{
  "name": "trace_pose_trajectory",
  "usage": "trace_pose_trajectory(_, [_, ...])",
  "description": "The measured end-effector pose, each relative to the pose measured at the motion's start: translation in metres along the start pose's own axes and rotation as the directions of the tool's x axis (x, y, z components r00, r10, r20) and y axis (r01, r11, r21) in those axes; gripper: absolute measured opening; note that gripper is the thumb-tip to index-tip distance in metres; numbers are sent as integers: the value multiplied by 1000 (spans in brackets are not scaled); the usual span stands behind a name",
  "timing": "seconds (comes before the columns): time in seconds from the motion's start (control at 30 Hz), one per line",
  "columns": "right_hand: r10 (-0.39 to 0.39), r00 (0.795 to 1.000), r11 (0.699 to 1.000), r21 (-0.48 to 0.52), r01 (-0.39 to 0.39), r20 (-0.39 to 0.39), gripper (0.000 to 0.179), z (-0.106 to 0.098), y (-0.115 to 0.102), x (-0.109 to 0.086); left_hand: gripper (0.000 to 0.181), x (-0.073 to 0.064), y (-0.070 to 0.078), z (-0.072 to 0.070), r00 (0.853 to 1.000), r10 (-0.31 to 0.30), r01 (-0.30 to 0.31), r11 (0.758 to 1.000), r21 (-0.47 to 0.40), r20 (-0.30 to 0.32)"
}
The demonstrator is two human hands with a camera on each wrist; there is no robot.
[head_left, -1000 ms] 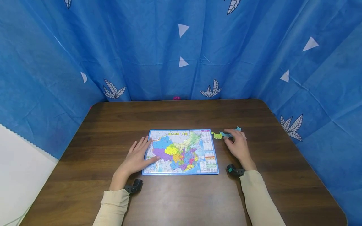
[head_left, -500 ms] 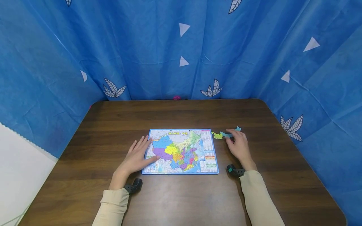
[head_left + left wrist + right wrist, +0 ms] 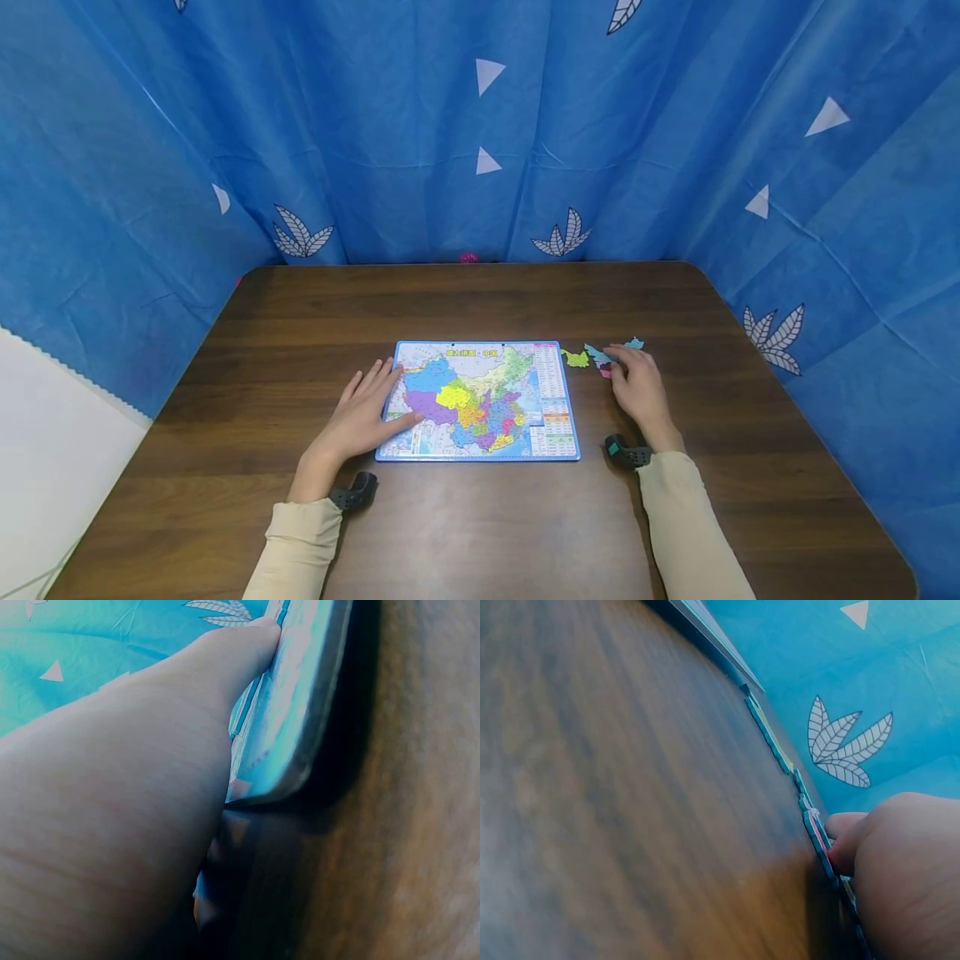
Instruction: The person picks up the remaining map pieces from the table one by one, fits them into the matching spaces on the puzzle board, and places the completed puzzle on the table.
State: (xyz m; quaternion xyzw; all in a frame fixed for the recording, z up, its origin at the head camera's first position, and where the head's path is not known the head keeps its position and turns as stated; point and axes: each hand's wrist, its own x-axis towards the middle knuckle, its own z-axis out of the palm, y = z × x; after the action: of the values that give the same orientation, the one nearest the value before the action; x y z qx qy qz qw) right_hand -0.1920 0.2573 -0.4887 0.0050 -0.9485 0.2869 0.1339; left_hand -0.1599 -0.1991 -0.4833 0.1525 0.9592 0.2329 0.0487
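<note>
A map puzzle board with a blue rim and coloured regions lies flat on the table. My left hand rests across its left edge with fingers spread, and the thumb lies on the board's face in the left wrist view. My right hand is low over loose puzzle pieces to the board's right, its fingertips touching them. Of these, a yellow-green piece, a blue piece, a pink piece and a light blue piece show. The hand covers part of the group.
The brown wooden table extends around the board on all sides. A blue curtain hangs behind it and at the sides. Something white stands at the left. Black wrist cameras sit on both wrists.
My right hand has shifted slightly right, uncovering more of the blue piece and showing the pink one. The left hand stays on the board.
</note>
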Motion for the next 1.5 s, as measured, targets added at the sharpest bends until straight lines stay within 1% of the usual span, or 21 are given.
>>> trace_pose_trajectory(0.17, [19, 1000, 1000, 2, -19, 4, 32, -1, 2, 1, 98, 0, 0, -1, 1000, -1, 1, 1000, -3, 0])
trace_pose_trajectory(0.37, [18, 1000, 1000, -1, -18, 8, 33, -2, 2, 1, 98, 0, 1, -1, 1000, -3, 3, 1000, 0, 0])
trace_pose_trajectory(0.73, [4, 1000, 1000, 19, -4, 3, 36, -3, 3, 0, 98, 0, 1, -1, 1000, -8, 8, 1000, 4, -2])
trace_pose_trajectory(1.07, [-25, 999, 999, 30, 26, -27, 30, -2, 2, -1, 98, 1, 1, -1, 1000, -3, 3, 1000, 3, -5])
trace_pose_trajectory(1.5, [12, 1000, 1000, 6, -12, -17, 30, -1, 0, -1, 97, 0, 1, -1, 1000, 4, -3, 1000, 4, -5])
